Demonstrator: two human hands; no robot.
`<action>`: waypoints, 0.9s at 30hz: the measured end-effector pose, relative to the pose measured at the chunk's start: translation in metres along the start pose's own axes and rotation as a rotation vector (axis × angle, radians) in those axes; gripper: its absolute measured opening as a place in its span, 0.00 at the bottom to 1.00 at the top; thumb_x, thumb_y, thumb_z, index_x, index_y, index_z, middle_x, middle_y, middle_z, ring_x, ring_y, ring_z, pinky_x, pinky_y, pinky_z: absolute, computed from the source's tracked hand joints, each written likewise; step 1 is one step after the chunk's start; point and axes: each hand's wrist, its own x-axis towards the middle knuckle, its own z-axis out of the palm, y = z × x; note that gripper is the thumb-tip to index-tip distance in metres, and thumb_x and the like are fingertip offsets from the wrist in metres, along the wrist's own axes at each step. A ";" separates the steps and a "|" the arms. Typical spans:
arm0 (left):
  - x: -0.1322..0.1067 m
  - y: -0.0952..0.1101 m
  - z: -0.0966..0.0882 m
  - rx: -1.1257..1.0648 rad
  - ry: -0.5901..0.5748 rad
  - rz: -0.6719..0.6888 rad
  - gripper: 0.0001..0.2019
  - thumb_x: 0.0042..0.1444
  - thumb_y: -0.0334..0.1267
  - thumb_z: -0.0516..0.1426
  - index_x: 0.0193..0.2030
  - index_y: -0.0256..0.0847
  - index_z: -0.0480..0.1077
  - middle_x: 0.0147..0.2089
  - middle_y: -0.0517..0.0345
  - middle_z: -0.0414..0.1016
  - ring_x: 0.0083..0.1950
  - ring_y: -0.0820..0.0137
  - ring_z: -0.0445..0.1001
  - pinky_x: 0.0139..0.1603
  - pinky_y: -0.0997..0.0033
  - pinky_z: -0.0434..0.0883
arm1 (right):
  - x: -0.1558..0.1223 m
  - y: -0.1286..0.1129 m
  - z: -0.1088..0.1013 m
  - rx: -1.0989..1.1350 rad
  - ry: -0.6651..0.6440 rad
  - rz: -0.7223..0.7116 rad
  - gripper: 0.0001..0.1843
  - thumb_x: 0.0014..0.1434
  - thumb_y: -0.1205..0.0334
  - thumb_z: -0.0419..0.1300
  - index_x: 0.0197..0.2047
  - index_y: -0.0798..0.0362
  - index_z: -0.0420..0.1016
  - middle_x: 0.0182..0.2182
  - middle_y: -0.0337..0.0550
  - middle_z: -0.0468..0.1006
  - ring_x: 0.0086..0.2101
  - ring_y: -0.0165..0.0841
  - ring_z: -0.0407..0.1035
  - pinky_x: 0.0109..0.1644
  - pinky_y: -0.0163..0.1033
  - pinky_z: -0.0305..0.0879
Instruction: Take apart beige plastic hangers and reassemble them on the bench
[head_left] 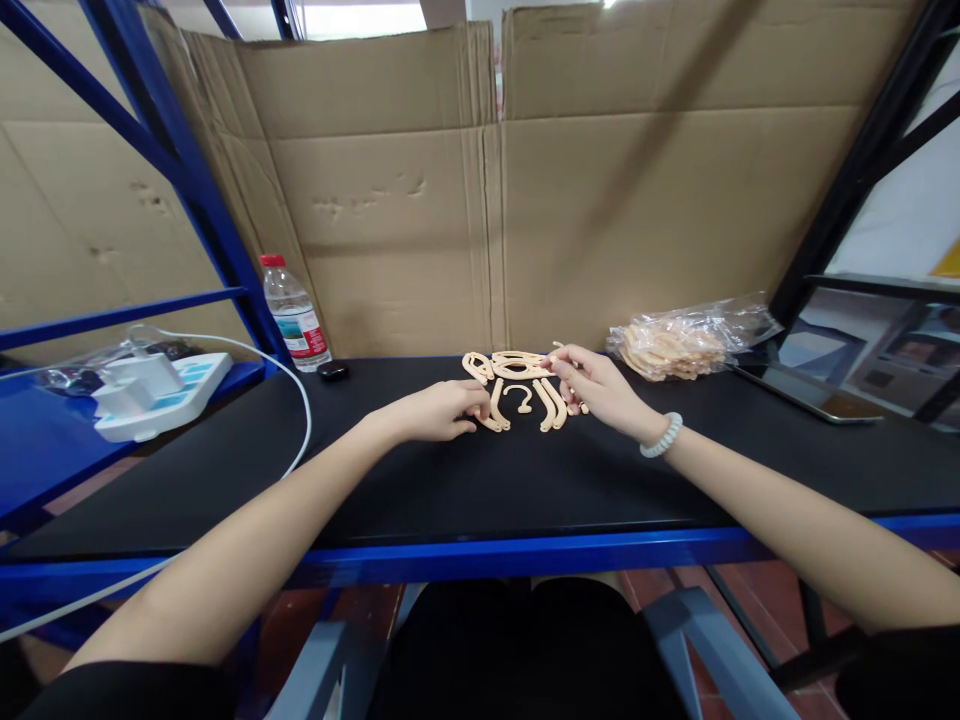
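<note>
Beige plastic pieces, which look like parts of folding clothes hangers, lie in a group on the black tabletop. A hook piece (519, 400) sits in the middle, with curved arm pieces (553, 405) on its right and more curved strips (496, 408) on its left. Behind them lie a long oval frame piece (517, 366) and a smaller looped piece (476, 366). My left hand (448, 410) rests beside the left strips, fingers bent and thumb apart. My right hand (592, 388) pinches thumb and forefinger at the oval frame's right end; small beige bits show under its palm.
A clear bag of beige pieces (667, 345) lies at the back right, beside a tablet-like device (810, 390). A water bottle (296, 318) and a small black object (333, 370) stand at the back left. A white power strip (165, 395) trails a cable (306, 420) across the table.
</note>
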 end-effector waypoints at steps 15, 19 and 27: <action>0.012 0.021 0.037 0.097 0.267 -0.184 0.18 0.54 0.51 0.58 0.45 0.40 0.69 0.49 0.48 0.70 0.52 0.57 0.65 0.46 0.63 0.68 | 0.000 0.006 -0.002 -0.352 0.031 -0.188 0.14 0.62 0.54 0.56 0.44 0.52 0.76 0.38 0.43 0.62 0.28 0.27 0.62 0.32 0.37 0.66; 0.013 0.015 0.037 0.075 0.229 -0.168 0.13 0.56 0.47 0.58 0.39 0.39 0.71 0.42 0.51 0.73 0.47 0.61 0.68 0.47 0.64 0.67 | 0.001 0.008 -0.002 -0.366 0.006 -0.204 0.13 0.62 0.54 0.55 0.44 0.51 0.76 0.36 0.42 0.63 0.27 0.26 0.60 0.32 0.37 0.65; 0.009 0.006 0.018 0.118 0.075 -0.041 0.10 0.57 0.44 0.57 0.36 0.39 0.73 0.36 0.54 0.72 0.41 0.65 0.71 0.44 0.69 0.66 | 0.011 0.015 0.000 -0.465 -0.109 -0.296 0.10 0.64 0.59 0.53 0.40 0.52 0.73 0.36 0.44 0.69 0.35 0.33 0.66 0.42 0.40 0.65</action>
